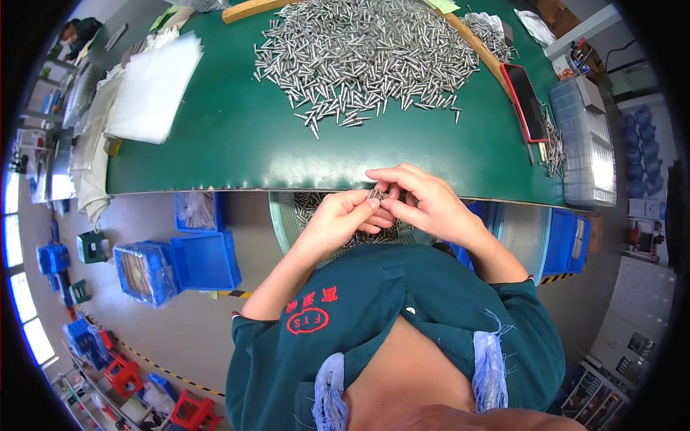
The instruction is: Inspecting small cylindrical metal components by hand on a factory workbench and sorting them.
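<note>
Both hands meet at the near edge of the green table (237,154), above a light green basket (279,224) of small metal parts. Several short silver metal pins (376,195) are pinched in the fingers of my left hand (341,218). My right hand (431,205) closes on the same pins from the other side, thumb and fingertips against them; its index finger stretches out over the table edge. The fingers partly hide the pins. Farther off on the table lies a large heap of similar silver pins (366,54), with a few strays along its near side.
Wooden strips (483,52) border the heap. To the right are a red-framed phone (525,104), loose longer metal pieces (552,147) and clear plastic boxes (586,144). White sheets (154,93) lie at the left. Blue bins (205,260) stand below on the floor.
</note>
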`<act>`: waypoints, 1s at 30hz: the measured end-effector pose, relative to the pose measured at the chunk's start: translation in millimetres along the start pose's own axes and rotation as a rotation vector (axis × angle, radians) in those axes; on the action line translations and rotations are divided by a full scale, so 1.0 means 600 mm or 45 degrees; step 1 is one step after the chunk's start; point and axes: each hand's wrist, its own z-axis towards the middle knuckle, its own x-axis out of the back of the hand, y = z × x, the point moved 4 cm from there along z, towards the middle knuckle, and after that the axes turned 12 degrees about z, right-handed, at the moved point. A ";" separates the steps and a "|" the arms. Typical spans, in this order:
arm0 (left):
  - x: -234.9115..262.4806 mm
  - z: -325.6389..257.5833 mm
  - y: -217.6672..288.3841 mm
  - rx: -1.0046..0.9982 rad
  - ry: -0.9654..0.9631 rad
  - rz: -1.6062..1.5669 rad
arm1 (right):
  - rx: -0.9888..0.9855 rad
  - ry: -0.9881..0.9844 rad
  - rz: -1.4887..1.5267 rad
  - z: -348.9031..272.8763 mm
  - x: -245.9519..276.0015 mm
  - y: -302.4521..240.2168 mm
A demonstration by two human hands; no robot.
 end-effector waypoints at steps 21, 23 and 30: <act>0.016 0.003 0.020 -0.164 0.081 0.186 | 0.123 0.106 0.141 0.012 0.000 0.011; 0.017 0.003 0.022 -0.126 0.114 0.318 | 0.278 0.139 -0.014 0.014 -0.005 0.008; 0.024 -0.007 0.047 -0.211 0.092 0.153 | -0.408 0.251 1.362 0.021 0.002 0.061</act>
